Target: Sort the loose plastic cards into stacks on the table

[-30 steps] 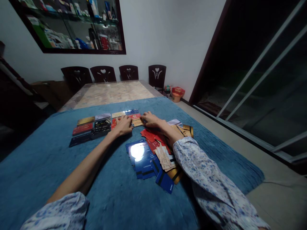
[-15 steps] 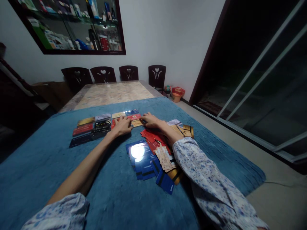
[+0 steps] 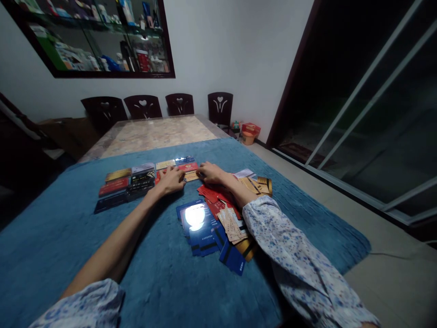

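Observation:
Several cards lie in rows on a blue cloth, among them a red card (image 3: 114, 186), a black card (image 3: 140, 187) and a dark blue card (image 3: 111, 202) at the left. Between my two hands lies a yellow card (image 3: 191, 176), just below a red-and-white card (image 3: 188, 167). My left hand (image 3: 170, 180) rests over a red card and touches the yellow card's left edge. At its right edge, my right hand (image 3: 210, 173) pinches the yellow card with curled fingers. Loose blue cards (image 3: 205, 232), red cards (image 3: 213, 198) and beige cards (image 3: 232, 224) overlap nearer me.
Gold cards (image 3: 254, 185) lie beyond my right forearm. The blue cloth (image 3: 164, 273) covers the near part of a marble-topped table (image 3: 164, 132). Dark chairs (image 3: 220, 108) stand at the far end, and a glass door (image 3: 368, 114) is at the right.
The whole view has shifted slightly, so everything appears a little further left. Both hands keep nearly the same place around the yellow card.

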Demonstrator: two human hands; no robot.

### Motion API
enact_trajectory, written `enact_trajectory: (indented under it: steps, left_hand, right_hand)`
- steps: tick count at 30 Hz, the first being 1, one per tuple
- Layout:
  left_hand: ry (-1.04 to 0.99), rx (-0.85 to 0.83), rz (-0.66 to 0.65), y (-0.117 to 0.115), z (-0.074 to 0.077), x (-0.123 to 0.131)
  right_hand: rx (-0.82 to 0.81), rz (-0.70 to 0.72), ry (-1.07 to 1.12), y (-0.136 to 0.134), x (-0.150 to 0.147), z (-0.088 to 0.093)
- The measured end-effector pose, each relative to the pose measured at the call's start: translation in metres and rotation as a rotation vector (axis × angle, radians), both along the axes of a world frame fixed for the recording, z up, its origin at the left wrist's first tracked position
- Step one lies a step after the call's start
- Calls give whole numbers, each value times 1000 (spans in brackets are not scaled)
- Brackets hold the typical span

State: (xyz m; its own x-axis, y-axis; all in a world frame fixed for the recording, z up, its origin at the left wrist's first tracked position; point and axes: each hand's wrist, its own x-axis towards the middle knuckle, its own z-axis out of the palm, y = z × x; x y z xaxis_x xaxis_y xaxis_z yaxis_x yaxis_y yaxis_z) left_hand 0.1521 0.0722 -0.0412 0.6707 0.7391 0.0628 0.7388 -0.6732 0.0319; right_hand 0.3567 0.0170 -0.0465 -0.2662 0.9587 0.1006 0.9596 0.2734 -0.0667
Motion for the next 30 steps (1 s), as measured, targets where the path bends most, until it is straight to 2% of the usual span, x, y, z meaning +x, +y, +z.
enact_trajectory:
  steps: [20, 30]
  left_hand:
    - [-12, 58, -9, 1, -4, 0]
    - [-57, 65, -77, -8, 3, 2]
  right_hand:
    - [-12, -46, 2, -8, 0, 5]
    - [-17, -77, -13, -36, 15, 17]
